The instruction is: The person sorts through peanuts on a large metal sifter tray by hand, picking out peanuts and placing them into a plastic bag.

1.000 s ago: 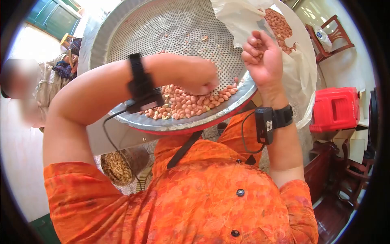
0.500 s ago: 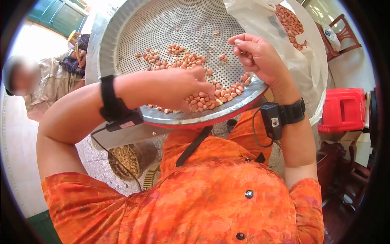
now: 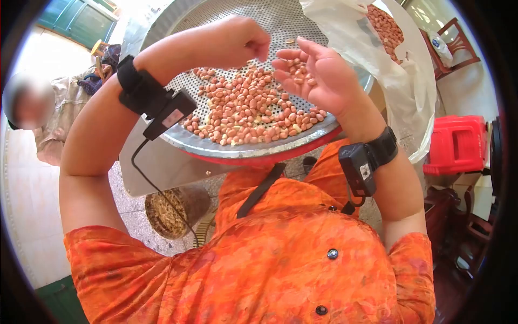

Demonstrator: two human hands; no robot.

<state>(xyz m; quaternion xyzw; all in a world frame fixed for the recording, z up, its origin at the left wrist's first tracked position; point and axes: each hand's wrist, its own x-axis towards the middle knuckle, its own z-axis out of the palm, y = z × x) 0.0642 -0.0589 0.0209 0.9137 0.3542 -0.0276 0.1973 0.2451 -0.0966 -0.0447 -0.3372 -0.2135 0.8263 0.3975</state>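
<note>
Shelled peanuts with reddish skins lie heaped in the near part of a round perforated metal tray; a few look pale. Above the far side of the heap is my left hand, its fingers curled closed; whatever they pinch is hidden. My right hand is at the tray's right side, palm turned up and fingers cupped. Several peanuts rest in that palm, between thumb and fingers. The two hands are close together but apart.
A white plastic bag drapes beside the tray, with more peanuts behind it. Below stands a bucket of shavings-like material. A red plastic stool is at right, and another person sits at left.
My left hand has lifted off the heap and moved up and away, uncovering the peanuts. My right hand has turned palm up and shifted left, showing peanuts in it.
</note>
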